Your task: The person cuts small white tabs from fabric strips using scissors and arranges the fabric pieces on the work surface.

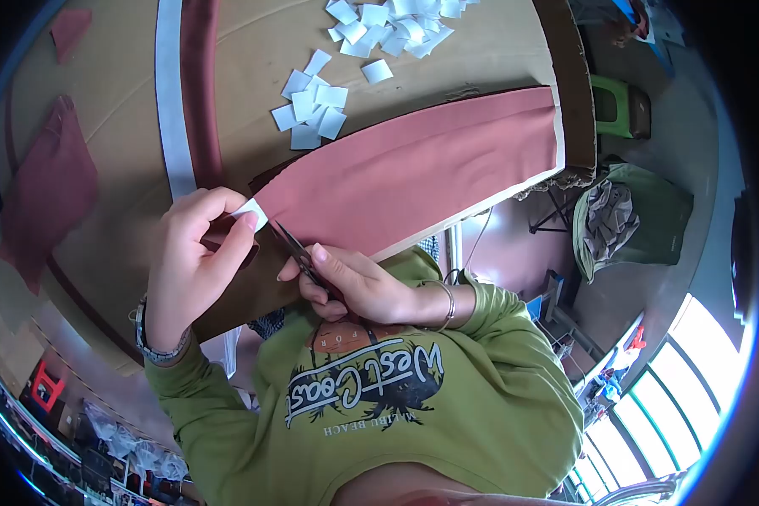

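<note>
My left hand (198,261) pinches a small white square (251,213) between thumb and forefinger, at the left end of a dusty-pink fabric piece (405,169). My right hand (354,282) is wrapped round dark scissors (299,253). Their tips point up and left, close beside the white square and the fabric's edge. Whether the blades touch the fabric I cannot tell. The fabric lies across the cardboard-covered table (253,101), with a pale strip along its near and right edges. My palm and fingers hide the scissors' handles in part.
Loose white squares (312,105) lie beyond the fabric, with a larger heap (396,25) behind. A white strip (170,101) and a maroon strip (201,93) run side by side. More pink fabric (51,194) lies left. A green stool (611,105) and a cloth-draped chair (632,219) stand right.
</note>
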A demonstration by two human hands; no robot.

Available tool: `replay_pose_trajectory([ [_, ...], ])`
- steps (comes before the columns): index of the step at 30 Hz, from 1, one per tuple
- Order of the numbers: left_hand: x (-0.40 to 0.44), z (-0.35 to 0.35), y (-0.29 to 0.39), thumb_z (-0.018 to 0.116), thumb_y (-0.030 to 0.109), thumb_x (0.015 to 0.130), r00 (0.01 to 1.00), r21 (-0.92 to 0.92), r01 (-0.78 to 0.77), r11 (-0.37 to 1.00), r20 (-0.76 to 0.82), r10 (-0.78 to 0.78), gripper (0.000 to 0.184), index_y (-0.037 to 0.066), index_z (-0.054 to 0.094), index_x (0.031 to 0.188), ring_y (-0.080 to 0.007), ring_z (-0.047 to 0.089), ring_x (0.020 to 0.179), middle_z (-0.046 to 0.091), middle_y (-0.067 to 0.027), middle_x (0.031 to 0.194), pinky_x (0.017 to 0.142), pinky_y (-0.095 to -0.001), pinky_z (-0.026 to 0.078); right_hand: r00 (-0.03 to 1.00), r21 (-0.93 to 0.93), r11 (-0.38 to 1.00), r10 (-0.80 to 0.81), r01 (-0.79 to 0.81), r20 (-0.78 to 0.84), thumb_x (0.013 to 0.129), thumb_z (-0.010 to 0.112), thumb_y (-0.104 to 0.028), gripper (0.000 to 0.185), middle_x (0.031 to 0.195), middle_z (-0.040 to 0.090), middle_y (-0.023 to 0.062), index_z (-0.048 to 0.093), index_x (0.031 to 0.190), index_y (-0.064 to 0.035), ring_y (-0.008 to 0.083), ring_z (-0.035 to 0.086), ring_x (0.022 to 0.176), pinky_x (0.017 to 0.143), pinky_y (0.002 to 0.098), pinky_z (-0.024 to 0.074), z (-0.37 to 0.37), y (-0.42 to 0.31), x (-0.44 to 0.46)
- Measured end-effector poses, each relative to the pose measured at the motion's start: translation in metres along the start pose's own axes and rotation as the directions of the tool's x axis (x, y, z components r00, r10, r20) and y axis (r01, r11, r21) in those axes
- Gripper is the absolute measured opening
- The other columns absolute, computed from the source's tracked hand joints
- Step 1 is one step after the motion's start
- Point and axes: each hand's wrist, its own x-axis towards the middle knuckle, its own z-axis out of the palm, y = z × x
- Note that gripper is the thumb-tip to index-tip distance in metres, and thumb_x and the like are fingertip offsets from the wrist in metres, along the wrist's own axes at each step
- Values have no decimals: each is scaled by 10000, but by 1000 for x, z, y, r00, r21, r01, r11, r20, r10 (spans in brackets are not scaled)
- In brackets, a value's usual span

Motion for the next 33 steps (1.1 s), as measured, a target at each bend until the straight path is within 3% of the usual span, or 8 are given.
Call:
replay_pose_trajectory([
  [6,-3,-2,-2,572,28,743,999,54,-44,998,-3,44,51,0,579,786,-135,441,669,551,-50,724,550,-223,358,999,-24,999,-48,48,8,979,250,-316,387,692,390,16,439,1086,4,70,299,515,464,161,263,5,-1,2],
  [10,-5,-1,-1,578,50,731,995,173,-104,979,30,100,64,17,597,783,-176,435,761,564,-61,763,640,-257,371,984,-134,975,-176,177,22,978,261,-309,373,677,385,12,441,1074,3,68,288,517,466,161,262,6,0,6],
  [20,-7,3,-1,577,57,719,990,130,-139,982,3,140,72,25,607,776,-183,437,749,555,-57,732,716,-286,355,977,-100,972,-213,213,19,976,278,-294,350,666,381,8,449,1050,3,70,285,516,466,164,261,4,2,11],
  [31,-6,0,-1,583,42,716,961,193,-275,942,25,276,67,13,598,774,-171,443,661,558,-47,705,698,-273,361,980,-118,974,-191,196,48,971,315,-280,318,634,387,-8,464,1033,-6,64,303,517,467,165,262,-1,-3,9],
  [33,-8,-1,8,588,33,715,961,193,-275,942,65,268,64,11,591,775,-167,449,648,560,-44,694,694,-276,367,957,-165,943,-291,289,12,963,349,-242,266,649,397,-16,481,999,-14,53,320,530,474,164,278,2,-12,7],
])
